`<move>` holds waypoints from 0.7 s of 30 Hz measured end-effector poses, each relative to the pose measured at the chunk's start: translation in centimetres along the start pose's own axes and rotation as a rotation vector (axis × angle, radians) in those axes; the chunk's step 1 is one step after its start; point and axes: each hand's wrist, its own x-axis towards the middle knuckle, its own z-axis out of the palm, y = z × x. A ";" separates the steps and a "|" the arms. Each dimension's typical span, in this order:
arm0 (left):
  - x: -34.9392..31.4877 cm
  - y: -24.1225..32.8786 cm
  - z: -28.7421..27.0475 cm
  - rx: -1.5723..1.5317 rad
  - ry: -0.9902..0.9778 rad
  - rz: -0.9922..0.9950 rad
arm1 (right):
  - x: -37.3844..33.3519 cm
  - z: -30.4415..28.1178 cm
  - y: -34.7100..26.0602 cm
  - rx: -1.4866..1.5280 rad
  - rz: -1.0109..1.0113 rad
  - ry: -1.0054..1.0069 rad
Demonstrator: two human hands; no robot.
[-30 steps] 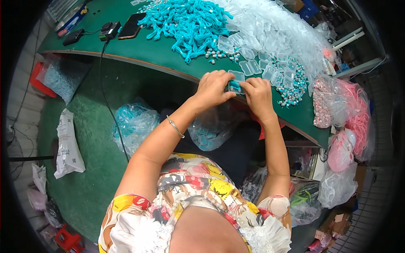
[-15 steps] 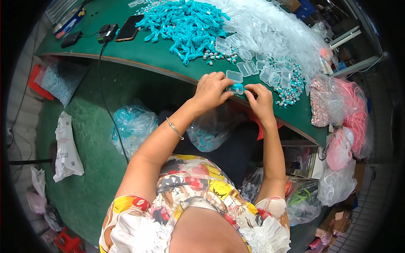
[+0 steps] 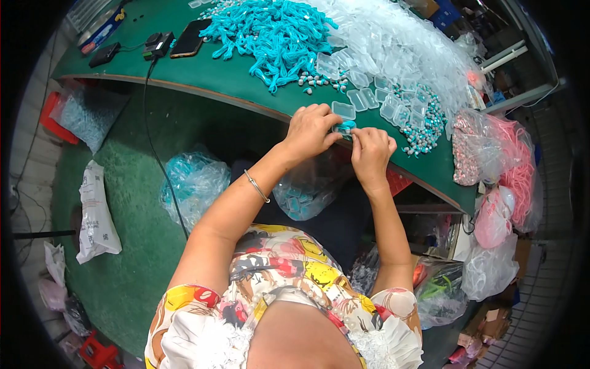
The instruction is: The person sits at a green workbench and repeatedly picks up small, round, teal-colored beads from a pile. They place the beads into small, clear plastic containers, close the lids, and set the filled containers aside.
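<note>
At the table's front edge, my left hand (image 3: 311, 130) grips a small clear plastic case (image 3: 343, 111) with its lid folded open. A bundle of teal cord (image 3: 346, 125) lies in the case's lower half. My right hand (image 3: 372, 154) is at the case's right side, its thumb and forefinger pinched together by the cord; what lies between them is too small to make out. Behind the case are more open clear cases (image 3: 362, 98). A pile of small grey-and-teal plugs (image 3: 424, 126) sits to the right, and a heap of bundled teal cords (image 3: 276, 37) farther back.
A large mound of clear cases (image 3: 393, 43) covers the back of the green table (image 3: 233, 83). A phone (image 3: 190, 39) and a small black device (image 3: 158, 46) with a cable stand at left. Bags of pink cords (image 3: 519, 166) hang at right; a bag of filled cases (image 3: 301, 200) sits below the table edge.
My right hand has shifted left and slightly toward me, its fingers now closer together against the case. My left hand has stayed on the case, nearly still.
</note>
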 end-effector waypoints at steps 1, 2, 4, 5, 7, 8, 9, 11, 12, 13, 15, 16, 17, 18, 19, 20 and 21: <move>0.0 0.0 0.0 -0.004 0.005 0.001 | -0.3 -0.1 -0.3 -0.016 0.009 -0.002; 0.0 0.0 0.0 -0.008 0.010 0.002 | -0.7 -0.3 -0.4 -0.052 0.013 -0.049; -0.1 0.0 0.1 -0.011 0.011 0.003 | -1.4 -0.3 -0.5 -0.070 0.001 -0.040; -0.1 0.0 0.2 -0.008 0.009 0.002 | -1.8 -0.1 -0.6 -0.079 -0.004 -0.035; 0.0 0.0 0.2 -0.004 0.008 -0.003 | -2.6 0.0 -1.1 -0.073 0.018 -0.043; 0.0 0.0 0.1 -0.004 0.008 -0.006 | -2.8 0.1 -1.1 -0.071 0.029 -0.047; -0.1 0.0 0.1 -0.003 0.006 -0.007 | -2.9 0.3 -0.9 -0.047 0.027 -0.037; -0.1 0.0 0.0 -0.008 0.005 -0.008 | -2.8 0.5 0.1 0.000 0.023 -0.017; 0.0 0.0 0.0 -0.010 0.005 -0.008 | -2.5 0.3 0.6 0.061 0.023 -0.018; 0.0 -0.1 -0.1 -0.013 -0.009 -0.016 | -2.2 0.1 1.1 0.122 0.022 -0.020; -0.1 0.0 0.0 -0.024 -0.038 -0.029 | -1.2 -0.1 2.3 0.191 0.011 0.009; 0.0 0.0 0.0 -0.017 -0.037 -0.025 | -0.4 0.0 3.0 0.230 0.012 -0.007; 0.0 0.0 0.0 -0.011 -0.035 -0.021 | 0.7 0.3 3.7 0.269 0.012 -0.023; 0.0 0.1 0.0 -0.009 -0.037 -0.017 | 1.9 0.7 4.2 0.260 -0.027 0.012; 0.0 0.0 -0.1 -0.009 -0.041 -0.017 | 3.1 1.0 4.3 0.229 -0.045 -0.035; -0.1 -0.1 0.0 -0.009 -0.044 -0.017 | 4.1 1.2 4.2 0.197 -0.064 -0.083; -0.1 -0.1 -0.1 -0.007 -0.048 -0.018 | 5.1 1.4 4.2 0.166 -0.083 -0.130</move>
